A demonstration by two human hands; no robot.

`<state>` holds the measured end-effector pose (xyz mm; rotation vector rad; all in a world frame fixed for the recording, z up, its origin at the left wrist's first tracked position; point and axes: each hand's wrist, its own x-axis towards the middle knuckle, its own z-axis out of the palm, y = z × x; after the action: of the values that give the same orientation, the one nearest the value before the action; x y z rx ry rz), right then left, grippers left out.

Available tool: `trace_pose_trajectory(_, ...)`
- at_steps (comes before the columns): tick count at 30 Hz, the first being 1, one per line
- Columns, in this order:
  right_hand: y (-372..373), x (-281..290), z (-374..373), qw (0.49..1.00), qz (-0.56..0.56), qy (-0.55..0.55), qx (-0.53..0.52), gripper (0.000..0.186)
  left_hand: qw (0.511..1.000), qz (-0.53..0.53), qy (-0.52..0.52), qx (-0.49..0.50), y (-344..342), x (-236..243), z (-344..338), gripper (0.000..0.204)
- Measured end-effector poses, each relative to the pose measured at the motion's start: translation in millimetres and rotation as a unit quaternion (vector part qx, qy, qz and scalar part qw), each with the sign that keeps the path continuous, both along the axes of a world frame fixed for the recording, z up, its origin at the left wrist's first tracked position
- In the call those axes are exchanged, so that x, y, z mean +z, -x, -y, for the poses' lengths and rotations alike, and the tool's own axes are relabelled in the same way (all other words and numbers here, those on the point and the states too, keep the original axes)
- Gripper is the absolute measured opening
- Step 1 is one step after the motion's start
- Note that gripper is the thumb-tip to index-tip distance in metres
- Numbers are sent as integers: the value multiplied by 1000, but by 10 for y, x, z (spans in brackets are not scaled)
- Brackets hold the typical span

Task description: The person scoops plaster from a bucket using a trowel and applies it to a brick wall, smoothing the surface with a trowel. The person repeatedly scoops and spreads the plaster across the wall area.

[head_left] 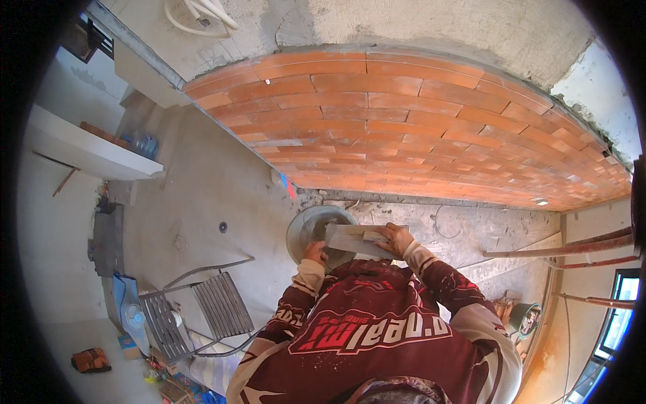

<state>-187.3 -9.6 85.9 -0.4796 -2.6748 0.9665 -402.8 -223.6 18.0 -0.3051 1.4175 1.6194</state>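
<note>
A long, flat, pale grey board-like tool lies across the front of my body, level with my chest. My right hand is closed around its right end. Close to the tool's left end, my left hand has its fingers curled; what they hold is too small and hidden to make out. Just beyond my left hand stands a round grey tub with greyish material inside. The tool's left end overlaps the tub's opening.
An orange brick wall rises ahead. A folding metal chair stands at left, near a blue-and-white fan. Reddish poles jut in from the right, above a green bucket. A ledge carries bottles.
</note>
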Motion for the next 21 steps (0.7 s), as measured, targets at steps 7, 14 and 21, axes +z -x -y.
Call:
trace_pose_trajectory(7, -61, 41, 10, 1000, 11, -3, -3, 38, 1000, 3, 7, -3, 13, 54, -29, 19)
trace_pose_trajectory(14, -120, 4, 10, 1000, 1, 2, -1, 39, 1000, 6, 20, 16, 9, 110, -43, 22)
trace_pose_trajectory(21, -137, 162, 8, 997, -76, -23, -7, 38, 998, 4, 58, 23, 27, 146, -46, 22)
